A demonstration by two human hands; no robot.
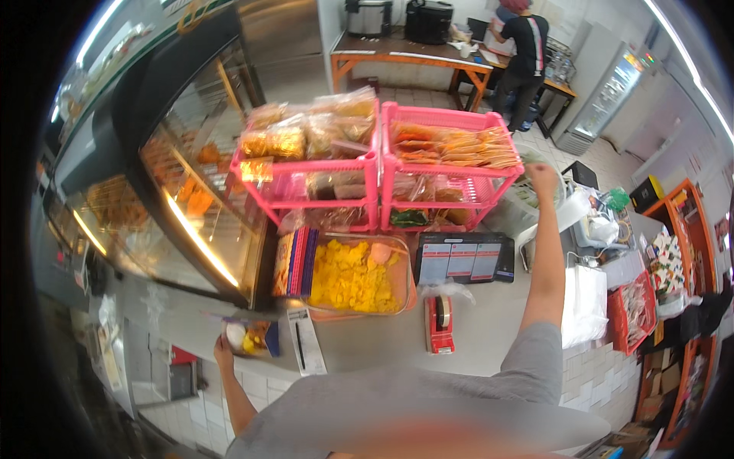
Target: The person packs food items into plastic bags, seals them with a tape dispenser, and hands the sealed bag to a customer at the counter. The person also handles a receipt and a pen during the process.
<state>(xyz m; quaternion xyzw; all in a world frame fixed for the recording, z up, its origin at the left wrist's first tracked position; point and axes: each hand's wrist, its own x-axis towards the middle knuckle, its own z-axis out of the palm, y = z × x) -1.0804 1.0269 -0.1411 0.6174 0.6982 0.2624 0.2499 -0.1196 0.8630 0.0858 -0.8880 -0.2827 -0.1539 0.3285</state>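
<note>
At the counter's near left, my left hand [222, 350] grips the edge of a small open food box [272, 339]. Inside it lie white rice [235, 335], some yellow food [252, 342] and a browned piece. My right hand [542, 174] is stretched far forward over a whitish plastic bucket [512, 213] with pale green contents. Its fingers are blurred, so whether they hold anything is unclear. Between my arms stands a clear tray [405, 281] of yellow scrambled-looking food [352, 275], a pink-orange scoop [380, 252] resting in it.
Pink stacked baskets [375, 172] of bagged goods stand behind the tray. A lit glass display case [200, 201] borders the left. A tablet [461, 258], red tape dispenser [440, 330] and folded boxes [295, 263] sit on the counter. Another person [523, 51] stands at a far table.
</note>
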